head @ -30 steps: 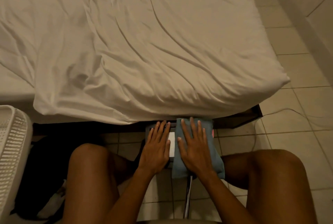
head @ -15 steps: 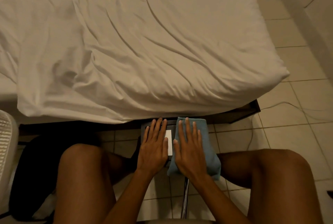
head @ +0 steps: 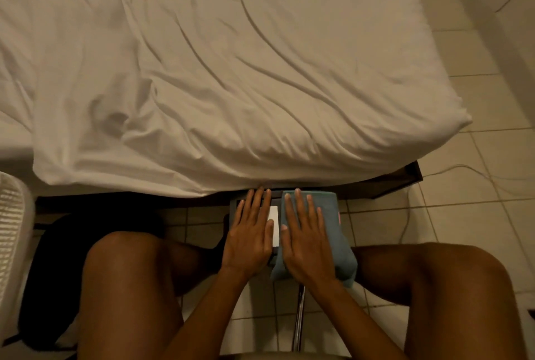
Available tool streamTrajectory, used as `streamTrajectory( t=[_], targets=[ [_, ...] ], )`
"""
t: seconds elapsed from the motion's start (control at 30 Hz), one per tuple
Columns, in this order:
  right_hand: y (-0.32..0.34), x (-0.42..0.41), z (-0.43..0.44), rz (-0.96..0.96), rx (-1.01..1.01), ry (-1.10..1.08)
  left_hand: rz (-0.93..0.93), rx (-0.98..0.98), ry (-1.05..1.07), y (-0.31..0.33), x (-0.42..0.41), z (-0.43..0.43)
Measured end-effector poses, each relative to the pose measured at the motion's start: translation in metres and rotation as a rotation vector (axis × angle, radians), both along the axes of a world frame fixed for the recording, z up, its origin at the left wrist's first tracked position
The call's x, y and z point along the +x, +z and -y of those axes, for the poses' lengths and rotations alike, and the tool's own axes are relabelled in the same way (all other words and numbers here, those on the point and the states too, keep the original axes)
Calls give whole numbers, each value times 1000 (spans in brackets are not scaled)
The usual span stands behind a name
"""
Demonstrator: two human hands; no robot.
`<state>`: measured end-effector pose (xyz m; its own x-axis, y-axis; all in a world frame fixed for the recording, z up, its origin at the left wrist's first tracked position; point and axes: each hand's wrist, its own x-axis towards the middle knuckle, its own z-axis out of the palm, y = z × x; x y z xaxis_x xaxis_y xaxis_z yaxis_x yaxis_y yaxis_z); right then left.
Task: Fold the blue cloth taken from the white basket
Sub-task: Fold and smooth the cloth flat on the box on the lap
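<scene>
The blue cloth (head: 333,226) lies folded into a narrow strip on a small dark stand (head: 236,203) between my knees, its near end drooping over the edge. My right hand (head: 307,238) lies flat on top of the cloth with fingers spread. Beside it, my left hand (head: 252,232) rests flat on the stand's bare top, next to a white patch (head: 274,225). Neither hand grips anything. The white basket (head: 13,232) shows only as a ribbed rim at the left edge.
A bed with a rumpled white sheet (head: 217,70) fills the view beyond the stand. A dark bag or garment (head: 58,272) lies on the tiled floor by my left knee. A thin cable (head: 451,170) runs across the tiles at the right.
Both hands stay flat where they were. The camera view has shifted slightly, and the basket shows a little more at the left than half a second ago.
</scene>
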<state>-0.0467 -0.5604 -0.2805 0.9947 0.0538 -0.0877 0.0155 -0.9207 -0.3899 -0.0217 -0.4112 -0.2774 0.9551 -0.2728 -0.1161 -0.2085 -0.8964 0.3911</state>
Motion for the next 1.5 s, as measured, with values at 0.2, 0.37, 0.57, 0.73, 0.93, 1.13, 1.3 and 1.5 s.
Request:
streamTrajectory(
  t=[0.2,0.37,0.57,0.73,0.93,1.13,1.3,1.5],
  targets=[
    [5,22,10,-20,25,13,12,-21,-10,-1,-1,0],
    [4,-16,12,-36,29,82,-8,-12,-31,1,0,2],
    [7,19,11,-26,34,25,2,-7,-31,-1,2,1],
    [6,15,3,-47,48,-38,2,-28,-9,1,-3,0],
    [8,16,19,-23,17,210,20,-12,-2,2,-2,0],
    [2,15,3,-8,68,-87,15,-66,15,3,-5,-2],
    [5,5,-10,3,120,-121,-26,-106,7,5,-5,-12],
    [3,-6,-9,-16,94,-31,-30,-143,73,4,-20,-14]
  ],
)
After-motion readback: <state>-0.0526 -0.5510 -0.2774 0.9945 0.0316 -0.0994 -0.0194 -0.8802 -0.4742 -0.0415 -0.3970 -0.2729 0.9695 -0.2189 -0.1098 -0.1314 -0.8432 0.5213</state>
